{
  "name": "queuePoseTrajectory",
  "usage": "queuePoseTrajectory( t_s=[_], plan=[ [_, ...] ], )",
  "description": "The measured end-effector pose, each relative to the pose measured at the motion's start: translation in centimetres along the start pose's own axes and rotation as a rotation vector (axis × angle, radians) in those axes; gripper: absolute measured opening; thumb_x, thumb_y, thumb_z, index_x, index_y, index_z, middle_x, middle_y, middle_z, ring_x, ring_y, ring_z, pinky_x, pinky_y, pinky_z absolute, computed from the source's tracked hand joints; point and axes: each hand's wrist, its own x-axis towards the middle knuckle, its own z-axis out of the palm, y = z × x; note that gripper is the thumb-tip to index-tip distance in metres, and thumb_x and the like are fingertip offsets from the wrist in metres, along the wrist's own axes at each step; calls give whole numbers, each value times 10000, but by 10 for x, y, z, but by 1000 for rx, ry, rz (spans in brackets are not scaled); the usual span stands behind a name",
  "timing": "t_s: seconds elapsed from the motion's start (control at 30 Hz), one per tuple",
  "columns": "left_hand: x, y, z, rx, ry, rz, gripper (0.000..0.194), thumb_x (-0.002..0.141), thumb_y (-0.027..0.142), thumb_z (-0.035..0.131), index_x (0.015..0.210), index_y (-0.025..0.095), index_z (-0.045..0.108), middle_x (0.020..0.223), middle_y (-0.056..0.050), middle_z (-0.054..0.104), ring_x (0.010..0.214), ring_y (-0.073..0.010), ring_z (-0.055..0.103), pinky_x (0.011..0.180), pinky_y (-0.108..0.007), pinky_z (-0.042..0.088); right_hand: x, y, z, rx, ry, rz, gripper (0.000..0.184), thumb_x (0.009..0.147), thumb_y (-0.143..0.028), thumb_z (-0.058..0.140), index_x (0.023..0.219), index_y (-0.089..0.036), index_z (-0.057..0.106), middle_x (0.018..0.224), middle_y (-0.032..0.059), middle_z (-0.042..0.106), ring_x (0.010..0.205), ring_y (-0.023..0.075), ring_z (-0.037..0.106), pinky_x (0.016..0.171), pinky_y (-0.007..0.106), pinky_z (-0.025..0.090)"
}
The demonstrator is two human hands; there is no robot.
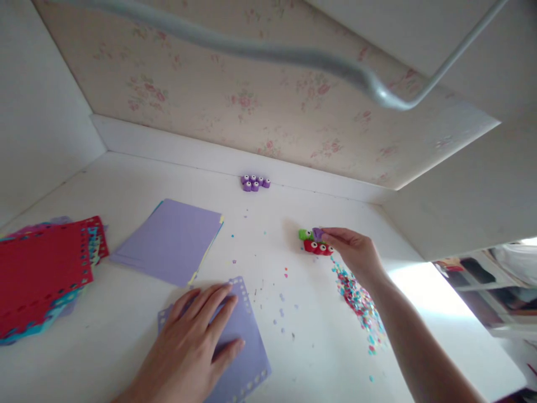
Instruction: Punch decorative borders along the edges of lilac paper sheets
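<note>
Across the white tabletop [134, 179], seen from the head camera, both hands are out at work, and what a contrast in pose! Watch the right arm: the forearm [413, 322] slants in from the lower right corner, stretched well forward, and at the wrist the right hand [354, 252] angles over to the left. Thumb and forefinger are pinching a small purple block [318, 233], the other fingers tucked out of sight behind, so I can't tell how they are bent. That block sits right next to a green block [305, 235] with an eye-like white top, just behind a row of red blocks [316, 247]; whether it is set down or held slightly up, I can't say.

Over to the left hand [195, 330], low and calm! Palm down, it lies on a purple sheet [251, 350] with holes along its edges, fingers gently curved and a little spread, thumb well out to the side.

Beside the right forearm, a scatter of confetti [356, 296]. At the back, more purple blocks [251, 184] cluster near the white backboard [210, 158]. Off left, a plain purple stack [176, 240], and farther out, punched red sheets [46, 268].
</note>
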Motion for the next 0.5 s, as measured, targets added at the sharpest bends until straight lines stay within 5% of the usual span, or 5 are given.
queuePoseTrajectory(
  t_s=[0.2, 0.5],
  plan=[
    [-1, -2, 2, 20, -6, 9, 477, 870, 515, 613, 1252, 231, 605, 1314, -72, 629, 1143, -290, 597, 974, -479, 425, 58, 15, -27, -638, -16, -160, 278, 850, -429, 577, 947, -258, 774, 888, 32, 774, 836, 230, 714, 734, 317, 516],
    [-5, -4, 5, 21, -25, 8, 474, 887, 517, 589, 1277, 249, 589, 1341, -51, 612, 1176, -279, 573, 1000, -466, 391, 70, 18, -23, -780, -251, -322, 270, 897, -323, 507, 947, -272, 767, 1059, 11, 752, 1017, 237, 678, 916, 346, 490]
  ],
)
